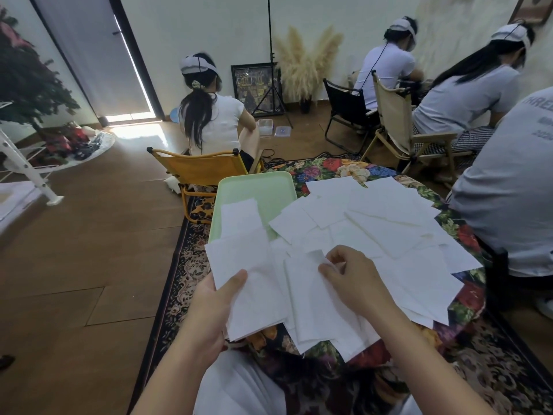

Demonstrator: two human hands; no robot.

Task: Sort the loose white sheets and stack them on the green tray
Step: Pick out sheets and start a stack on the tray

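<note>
Now | left hand (209,313) holds sheets (248,283) | right hand (356,280) pinches sheet corner (318,256)

One green tray (254,187) stood at eleven o'clock on the one flowered table (335,167). Two hands worked there, the left hand (209,307) and the right hand (356,280). Four other people sat around. Three folding chairs showed. The overlapping white sheets (389,223) could not be counted exactly.
</note>
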